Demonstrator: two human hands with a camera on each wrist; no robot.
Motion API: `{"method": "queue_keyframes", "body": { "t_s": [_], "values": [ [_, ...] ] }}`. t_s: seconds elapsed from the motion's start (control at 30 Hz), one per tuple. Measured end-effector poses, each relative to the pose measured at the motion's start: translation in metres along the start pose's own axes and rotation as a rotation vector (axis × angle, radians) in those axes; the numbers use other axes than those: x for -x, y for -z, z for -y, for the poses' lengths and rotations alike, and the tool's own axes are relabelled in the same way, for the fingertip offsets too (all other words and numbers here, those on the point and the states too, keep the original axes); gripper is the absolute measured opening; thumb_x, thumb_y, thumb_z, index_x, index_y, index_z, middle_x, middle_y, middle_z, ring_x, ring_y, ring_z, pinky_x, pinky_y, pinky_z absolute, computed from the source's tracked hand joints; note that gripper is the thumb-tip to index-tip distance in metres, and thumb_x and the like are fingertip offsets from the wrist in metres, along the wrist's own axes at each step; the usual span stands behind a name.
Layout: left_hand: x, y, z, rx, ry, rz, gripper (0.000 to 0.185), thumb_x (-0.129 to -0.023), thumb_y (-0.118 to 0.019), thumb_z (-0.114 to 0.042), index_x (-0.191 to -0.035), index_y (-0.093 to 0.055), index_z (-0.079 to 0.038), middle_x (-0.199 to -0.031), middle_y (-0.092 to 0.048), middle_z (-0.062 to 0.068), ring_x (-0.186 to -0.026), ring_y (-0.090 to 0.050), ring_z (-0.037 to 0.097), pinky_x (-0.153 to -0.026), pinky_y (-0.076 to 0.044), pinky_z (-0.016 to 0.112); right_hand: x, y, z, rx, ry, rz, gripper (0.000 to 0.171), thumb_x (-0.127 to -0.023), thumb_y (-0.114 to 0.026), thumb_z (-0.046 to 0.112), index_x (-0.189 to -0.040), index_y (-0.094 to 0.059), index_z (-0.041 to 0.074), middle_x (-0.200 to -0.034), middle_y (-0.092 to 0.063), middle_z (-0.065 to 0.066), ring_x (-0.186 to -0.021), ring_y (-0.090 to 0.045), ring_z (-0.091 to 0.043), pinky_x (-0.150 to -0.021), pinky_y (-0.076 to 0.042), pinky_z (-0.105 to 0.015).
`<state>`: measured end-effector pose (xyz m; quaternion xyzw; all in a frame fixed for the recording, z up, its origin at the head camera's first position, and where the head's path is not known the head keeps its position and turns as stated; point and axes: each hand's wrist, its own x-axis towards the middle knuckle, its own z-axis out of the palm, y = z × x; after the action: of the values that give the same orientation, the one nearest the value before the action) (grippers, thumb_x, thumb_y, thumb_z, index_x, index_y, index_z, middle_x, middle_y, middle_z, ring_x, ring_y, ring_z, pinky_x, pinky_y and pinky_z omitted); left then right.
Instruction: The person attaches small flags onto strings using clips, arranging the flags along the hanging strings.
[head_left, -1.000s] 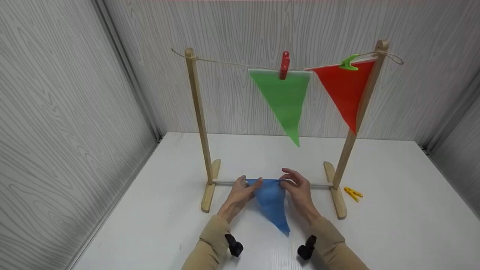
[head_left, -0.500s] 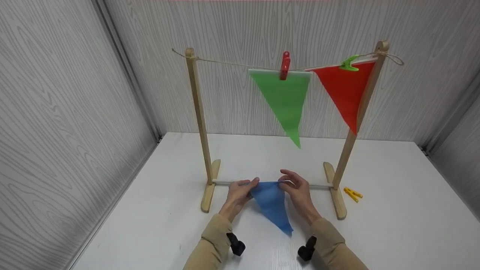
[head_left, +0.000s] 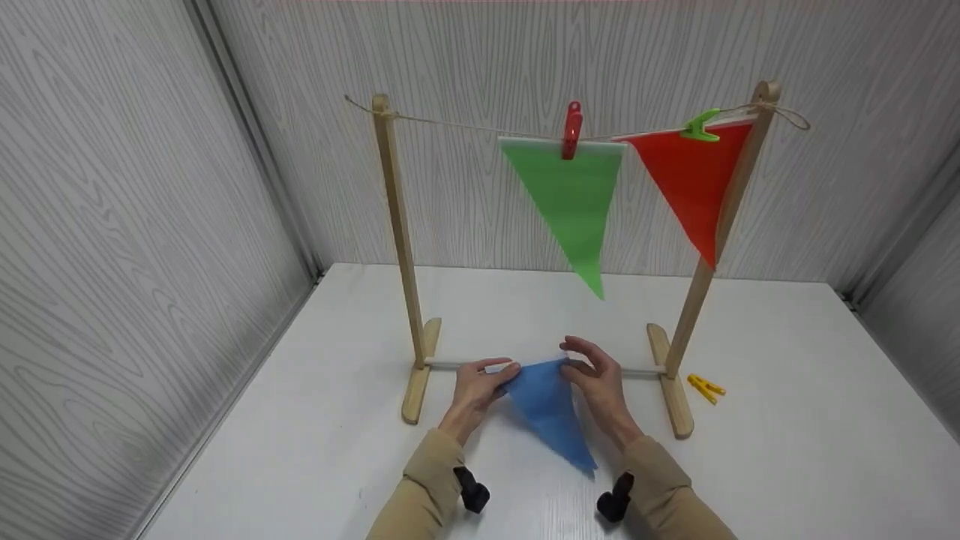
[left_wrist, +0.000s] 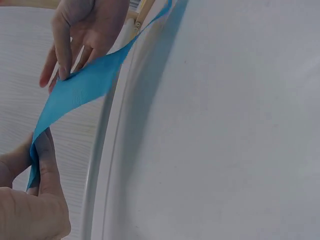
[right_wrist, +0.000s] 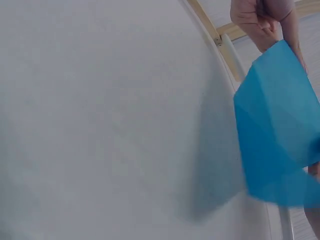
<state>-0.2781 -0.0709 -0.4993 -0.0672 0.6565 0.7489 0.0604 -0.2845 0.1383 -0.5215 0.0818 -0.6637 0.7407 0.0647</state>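
Note:
A blue triangular pennant is stretched between the two hands, its point hanging toward the front. My left hand pinches its left top corner between thumb and fingers. At the right top corner my right hand pinches the cloth with thumb and index finger, other fingers lifted. In the left wrist view the blue cloth twists as it runs from one hand to the other. The right wrist view shows the pennant folded over itself, mostly covering the right hand. Both hands are just in front of the stand's white crossbar.
A wooden stand holds a string. On it hang a green pennant under a red clothespin and a red pennant under a green clothespin. A yellow clothespin lies right of the stand's foot.
My left hand has shifted its grip along the top edge and moved slightly left and down. The pennant's top edge now tilts up to the right, and its tip has swung right.

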Motion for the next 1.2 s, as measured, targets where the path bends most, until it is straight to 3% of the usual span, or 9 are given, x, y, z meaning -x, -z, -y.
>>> {"method": "queue_keyframes", "body": {
  "t_s": [0.1, 0.2, 0.37, 0.6, 0.7, 0.97, 1.2],
  "values": [
    [0.0, 0.0, 0.001, -0.042, -0.025, 0.003, 0.039, -0.087, -0.08, -0.014, -0.118, -0.069, 0.007, -0.089, -0.077, 0.005, -0.079, -0.072, 0.007, -0.074, -0.06, 0.021, 0.0, 0.001, 0.001, 0.04, -0.034, -0.019, 0.046, -0.094, -0.065, -0.002, -0.139, -0.056, 0.001, -0.135, -0.06, -0.02, -0.119, -0.063, -0.023, -0.095, -0.054, -0.017],
    [-0.001, 0.0, 0.002, -0.069, -0.05, 0.016, 0.036, -0.086, -0.081, -0.016, -0.113, -0.071, 0.005, -0.09, -0.077, 0.006, -0.08, -0.072, 0.008, -0.075, -0.06, 0.023, 0.001, 0.001, 0.003, 0.069, -0.098, -0.04, 0.04, -0.095, -0.068, 0.007, -0.134, -0.061, 0.003, -0.123, -0.066, -0.013, -0.106, -0.065, -0.015, -0.091, -0.055, -0.017],
    [-0.001, 0.001, 0.002, -0.054, -0.088, 0.039, 0.029, -0.086, -0.081, -0.018, -0.106, -0.072, 0.003, -0.089, -0.078, 0.006, -0.078, -0.072, 0.008, -0.073, -0.061, 0.024, 0.0, 0.001, 0.005, 0.055, -0.172, -0.079, 0.029, -0.095, -0.07, 0.011, -0.121, -0.068, -0.002, -0.106, -0.068, -0.005, -0.094, -0.064, -0.014, -0.084, -0.057, -0.018],
    [-0.007, 0.008, 0.006, -0.036, -0.127, 0.097, 0.029, -0.09, -0.076, -0.014, -0.111, -0.071, 0.005, -0.098, -0.078, 0.009, -0.086, -0.073, 0.009, -0.081, -0.062, 0.028, 0.001, 0.009, 0.01, 0.1, -0.145, -0.077, 0.032, -0.096, -0.069, 0.014, -0.122, -0.066, -0.003, -0.111, -0.069, -0.009, -0.096, -0.067, -0.012, -0.086, -0.057, -0.018],
    [-0.009, 0.013, 0.01, -0.06, -0.116, 0.106, 0.029, -0.092, -0.074, -0.014, -0.114, -0.07, 0.005, -0.098, -0.077, 0.007, -0.086, -0.072, 0.007, -0.085, -0.061, 0.03, 0.004, 0.021, 0.014, 0.101, -0.104, -0.095, 0.032, -0.097, -0.067, 0.011, -0.125, -0.064, -0.004, -0.115, -0.069, -0.013, -0.093, -0.07, -0.013, -0.086, -0.058, -0.02],
    [-0.014, 0.021, 0.016, -0.092, -0.078, 0.119, 0.025, -0.093, -0.074, -0.015, -0.109, -0.073, 0.004, -0.085, -0.071, -0.007, -0.082, -0.062, 0.006, -0.084, -0.051, 0.028, 0.014, 0.068, 0.021, 0.07, -0.097, -0.232, 0.034, -0.098, -0.066, 0.017, -0.127, -0.062, -0.002, -0.105, -0.067, 0.006, -0.09, -0.067, -0.014, -0.084, -0.058, -0.018],
    [-0.017, 0.021, 0.021, -0.052, -0.038, 0.131, 0.012, -0.093, -0.072, -0.012, -0.099, -0.074, -0.002, -0.08, -0.065, -0.009, -0.083, -0.057, 0.009, -0.081, -0.046, 0.026, 0.022, 0.107, 0.025, 0.054, -0.085, -0.404, 0.037, -0.097, -0.067, 0.017, -0.126, -0.062, -0.004, -0.093, -0.069, 0.009, -0.077, -0.063, -0.006, -0.068, -0.054, -0.016]
  ]
}}
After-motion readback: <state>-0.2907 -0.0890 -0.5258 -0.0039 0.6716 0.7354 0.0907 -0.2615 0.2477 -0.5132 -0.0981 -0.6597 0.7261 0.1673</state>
